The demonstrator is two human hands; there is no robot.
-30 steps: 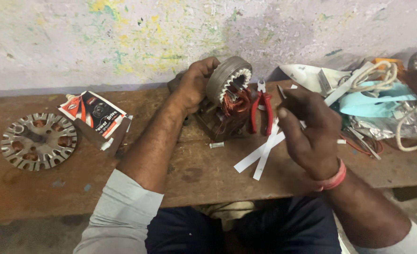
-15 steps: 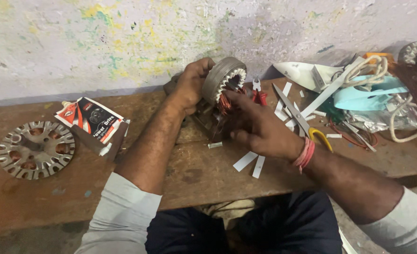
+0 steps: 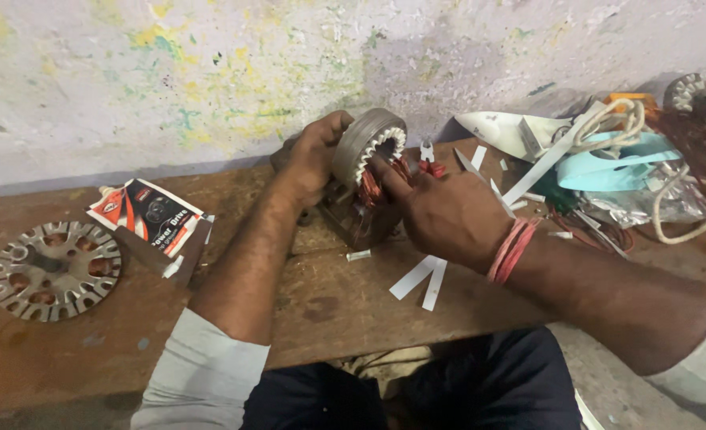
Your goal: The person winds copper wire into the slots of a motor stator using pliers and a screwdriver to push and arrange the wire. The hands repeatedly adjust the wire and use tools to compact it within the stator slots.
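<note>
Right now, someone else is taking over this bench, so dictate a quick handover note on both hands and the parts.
Left hand grips the motor stator, held on edge on the wooden bench.
Right hand has fingers pressed into the copper windings.
White paper strips lie loose near the bench edge; red-handled pliers sit behind the stator.
Round slotted metal disc lies far left.
How many slots are finished cannot be told.

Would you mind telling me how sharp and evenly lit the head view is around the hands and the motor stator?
Head view: soft, even light with no glare; the stator and both hands, left and right, are fairly sharp, slightly soft from motion; the right-hand clutter near the pale cable sits dimmer; the wooden bench shows only faint shadows.
</note>
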